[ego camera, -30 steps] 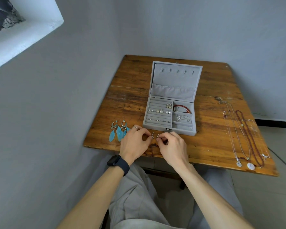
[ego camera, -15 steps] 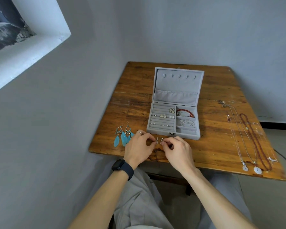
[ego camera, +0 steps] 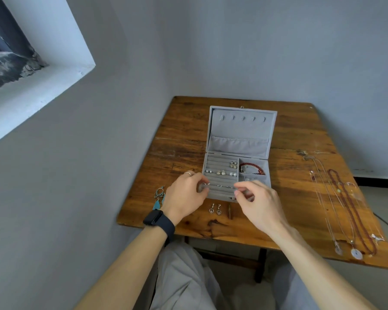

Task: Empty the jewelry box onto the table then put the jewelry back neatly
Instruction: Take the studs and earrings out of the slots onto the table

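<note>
Two hands [ego camera: 184, 198] [ego camera: 258, 202] above an open jewelry box [ego camera: 240, 139] on a wooden table [ego camera: 300, 130].

Grey box stands mid-table, lid tilted back. Several necklaces [ego camera: 347, 204] lie stretched along the table's right side, well apart from the box. Left hand, wearing a dark watch [ego camera: 158, 220], curls over the box's front left corner; right hand hovers at the front edge, thumb and forefinger narrowly apart. Whether either pinches anything cannot be told. Turquoise feather earrings [ego camera: 159, 198] lie beside the left hand. A red bead bracelet [ego camera: 252, 167] fills the rear right compartment. Silver drop earrings [ego camera: 215, 209] lie on the table just before the box. Stud earrings [ego camera: 221, 172] sit in the ring rolls.
</note>
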Demonstrator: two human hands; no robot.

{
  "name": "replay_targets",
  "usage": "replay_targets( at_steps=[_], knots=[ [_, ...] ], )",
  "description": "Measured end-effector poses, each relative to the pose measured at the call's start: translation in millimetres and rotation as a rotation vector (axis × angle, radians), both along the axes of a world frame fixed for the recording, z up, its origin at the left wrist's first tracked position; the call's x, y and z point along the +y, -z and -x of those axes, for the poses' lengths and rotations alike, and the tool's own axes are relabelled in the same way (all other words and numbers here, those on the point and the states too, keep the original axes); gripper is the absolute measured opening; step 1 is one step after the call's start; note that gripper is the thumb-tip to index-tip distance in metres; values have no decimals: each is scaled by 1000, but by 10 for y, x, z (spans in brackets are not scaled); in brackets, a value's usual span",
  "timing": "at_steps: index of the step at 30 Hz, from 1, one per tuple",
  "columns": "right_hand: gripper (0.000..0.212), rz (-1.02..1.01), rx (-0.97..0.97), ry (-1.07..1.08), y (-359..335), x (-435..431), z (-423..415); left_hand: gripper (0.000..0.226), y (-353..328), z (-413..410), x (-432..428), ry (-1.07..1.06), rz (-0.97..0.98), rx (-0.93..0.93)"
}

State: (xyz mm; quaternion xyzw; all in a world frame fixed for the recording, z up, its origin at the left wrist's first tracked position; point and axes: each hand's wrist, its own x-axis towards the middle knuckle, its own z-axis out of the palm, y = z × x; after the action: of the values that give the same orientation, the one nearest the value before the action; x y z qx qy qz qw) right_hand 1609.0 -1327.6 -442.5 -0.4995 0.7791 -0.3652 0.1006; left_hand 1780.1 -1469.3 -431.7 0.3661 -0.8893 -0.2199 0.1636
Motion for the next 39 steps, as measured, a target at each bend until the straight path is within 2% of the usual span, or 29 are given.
replay_targets(
  at_steps=[7, 17, 25, 30, 35, 39],
  knots=[
    [20, -94, 142, 67, -13, -513, 486, 24, -139, 597, -329, 33, 108, -33],
    [25, -246, 331, 61, 29, -991, 780, 26, -35, 1270, -615, 96, 201, -216],
    [30, -297, 341, 31, 39, -1008, 777, 27, 10, 1327, -594, 106, 265, -249],
    [29, -317, 411, 47, 32, -1053, 702, 28, 19, 1325, -594, 81, 237, -267],
    [22, -338, 278, 31, -43, -1060, 756, 26, -10, 1305, -581, 91, 238, -252],
    [22, -382, 267, -15, -77, -1051, 743, 26, -22, 1312, -574, 105, 241, -259]
  ],
)
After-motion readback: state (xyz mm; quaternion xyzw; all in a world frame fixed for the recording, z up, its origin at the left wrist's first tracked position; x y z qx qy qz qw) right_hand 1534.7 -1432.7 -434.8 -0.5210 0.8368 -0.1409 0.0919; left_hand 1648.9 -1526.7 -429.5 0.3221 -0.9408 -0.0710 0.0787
